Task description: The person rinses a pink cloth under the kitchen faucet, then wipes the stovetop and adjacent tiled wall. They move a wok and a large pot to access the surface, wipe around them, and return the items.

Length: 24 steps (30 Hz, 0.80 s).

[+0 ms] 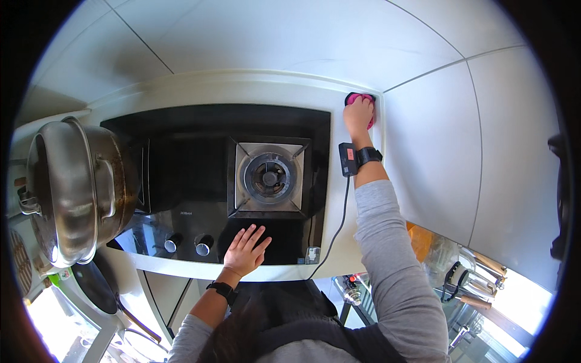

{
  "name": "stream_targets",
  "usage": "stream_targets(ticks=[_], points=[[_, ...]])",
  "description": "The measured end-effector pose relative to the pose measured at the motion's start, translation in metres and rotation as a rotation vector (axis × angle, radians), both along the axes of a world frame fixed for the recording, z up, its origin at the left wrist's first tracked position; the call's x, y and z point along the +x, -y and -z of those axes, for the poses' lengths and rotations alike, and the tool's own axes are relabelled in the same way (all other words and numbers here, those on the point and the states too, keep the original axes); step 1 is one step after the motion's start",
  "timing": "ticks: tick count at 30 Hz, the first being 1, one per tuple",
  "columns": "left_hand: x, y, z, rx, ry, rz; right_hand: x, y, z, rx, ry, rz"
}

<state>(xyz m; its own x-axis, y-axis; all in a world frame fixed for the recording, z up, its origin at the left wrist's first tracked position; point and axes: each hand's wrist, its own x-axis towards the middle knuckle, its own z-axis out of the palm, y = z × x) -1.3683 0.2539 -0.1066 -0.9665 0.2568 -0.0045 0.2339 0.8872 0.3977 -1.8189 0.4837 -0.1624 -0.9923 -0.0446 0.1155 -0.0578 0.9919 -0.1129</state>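
My right hand [358,113] grips a pink cloth [370,121] with a dark edge, pressed into the back right corner of the white countertop [338,190]. Part of the cloth is hidden under the fingers. Flat on the front of the black glass gas cooktop [190,172] rests my left hand [246,252], fingers spread and holding nothing. Just beyond it sits the right gas burner [270,178] inside a square metal tray. Two control knobs [187,246] stand left of that hand.
A large lidded steel pot [104,177] covers the cooktop's left side. Tiled walls [426,149] rise behind and at right. A black cable [338,231] trails from the device at my right wrist. A frying pan [94,286] hangs at lower left; glassware [472,281] stands at lower right.
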Motion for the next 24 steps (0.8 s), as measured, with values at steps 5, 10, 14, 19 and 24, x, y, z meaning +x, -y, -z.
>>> stream_targets(ticks=[5,10,14,19,24], points=[[-0.001,-0.001,-0.001,0.018,0.012,-0.006,0.021,0.05,-0.002,-0.077,-0.109,-0.276],[-0.001,-0.002,-0.003,0.01,0.011,-0.002,0.032,0.055,-0.003,-0.312,-0.201,-0.667],[-0.001,-0.002,-0.002,0.008,0.017,-0.006,0.018,-0.002,-0.003,-0.135,-0.252,-0.416],[0.001,-0.001,0.001,0.007,-0.009,-0.016,0.0,-0.036,0.001,0.029,-0.18,-0.118],[0.002,-0.001,0.001,0.018,-0.047,-0.031,0.004,0.037,0.0,0.009,-0.081,-0.256]])
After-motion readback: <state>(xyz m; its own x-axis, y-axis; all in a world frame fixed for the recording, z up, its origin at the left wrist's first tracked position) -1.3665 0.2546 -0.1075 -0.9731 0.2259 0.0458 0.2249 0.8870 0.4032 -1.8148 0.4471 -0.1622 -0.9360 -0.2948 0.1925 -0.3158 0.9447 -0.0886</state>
